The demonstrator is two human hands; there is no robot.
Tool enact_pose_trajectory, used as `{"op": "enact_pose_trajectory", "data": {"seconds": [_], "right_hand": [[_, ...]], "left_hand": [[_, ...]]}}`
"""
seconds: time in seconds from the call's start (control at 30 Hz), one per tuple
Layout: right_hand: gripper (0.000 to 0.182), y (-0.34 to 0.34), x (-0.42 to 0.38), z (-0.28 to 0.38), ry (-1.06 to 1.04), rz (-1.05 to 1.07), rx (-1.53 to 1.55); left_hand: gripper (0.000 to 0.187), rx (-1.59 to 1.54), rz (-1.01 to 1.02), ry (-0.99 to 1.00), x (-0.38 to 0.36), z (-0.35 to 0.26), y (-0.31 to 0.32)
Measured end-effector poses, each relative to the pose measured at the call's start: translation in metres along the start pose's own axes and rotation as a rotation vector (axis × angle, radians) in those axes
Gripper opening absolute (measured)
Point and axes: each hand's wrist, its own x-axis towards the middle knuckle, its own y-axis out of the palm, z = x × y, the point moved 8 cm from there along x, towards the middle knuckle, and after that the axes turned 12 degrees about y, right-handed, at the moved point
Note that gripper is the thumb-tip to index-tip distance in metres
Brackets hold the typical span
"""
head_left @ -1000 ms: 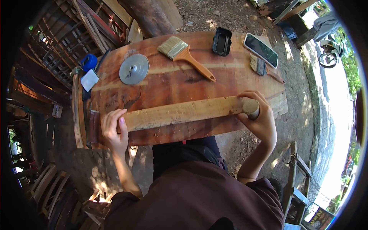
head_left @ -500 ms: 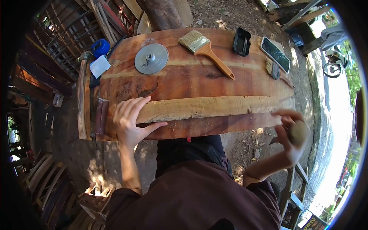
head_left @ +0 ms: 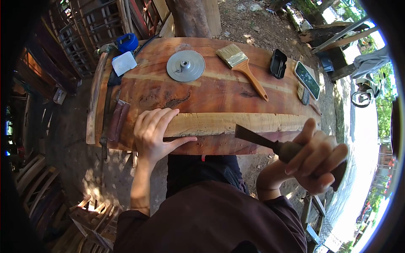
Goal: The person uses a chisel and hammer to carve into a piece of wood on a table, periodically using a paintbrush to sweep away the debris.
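Note:
My right hand [head_left: 316,158] is wrapped round the handle of a chisel [head_left: 256,138], lifted above the table's right front. Its flat dark blade points left, over the near edge of a long pale wooden strip [head_left: 228,122]. That strip lies lengthwise on the reddish wooden table. At its left end, my left hand [head_left: 154,133] grips the strip, thumb along the near side and fingers over the top and far side.
The wooden table [head_left: 202,95] carries a metal disc [head_left: 185,65], a wide paintbrush [head_left: 244,67], a small brush [head_left: 303,95], a black case [head_left: 278,63] and a phone [head_left: 306,80]. At left are a hammer [head_left: 96,101], a white block [head_left: 124,63] and a blue object [head_left: 127,42].
My right hand has come up and nearer the camera, so the chisel now shows clearly with its blade turned left. My left hand stays on the strip; the view has shifted slightly.

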Motion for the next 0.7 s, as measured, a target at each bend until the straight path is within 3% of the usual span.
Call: {"op": "enact_pose_trajectory", "data": {"seconds": [0.1, 0.13, 0.37, 0.5, 0.6, 0.7], "right_hand": [[0.018, -0.001, 0.016, -0.008, 0.064, 0.032, -0.131], [0.022, -0.002, 0.017, -0.009, 0.076, -0.039, -0.100], [0.024, 0.008, 0.028, -0.030, 0.183, 0.096, -0.005], [0.026, 0.000, 0.023, -0.043, 0.235, 0.033, 0.091], [0.030, 0.000, 0.015, -0.070, 0.441, -0.084, 0.057], [0.029, 0.009, 0.004, -0.075, 0.500, -0.016, -0.046]], "left_hand": [[0.065, 0.023, 0.022, 0.005, 0.001, 0.001, 0.000], [0.064, 0.007, 0.017, -0.006, 0.001, 0.002, 0.000], [0.064, -0.051, 0.002, -0.027, 0.006, 0.006, -0.003], [0.063, -0.056, -0.017, -0.023, 0.006, 0.006, -0.006], [0.063, -0.062, -0.012, -0.071, 0.004, 0.010, -0.005], [0.063, -0.045, -0.023, -0.099, 0.004, 0.014, -0.007]]}}
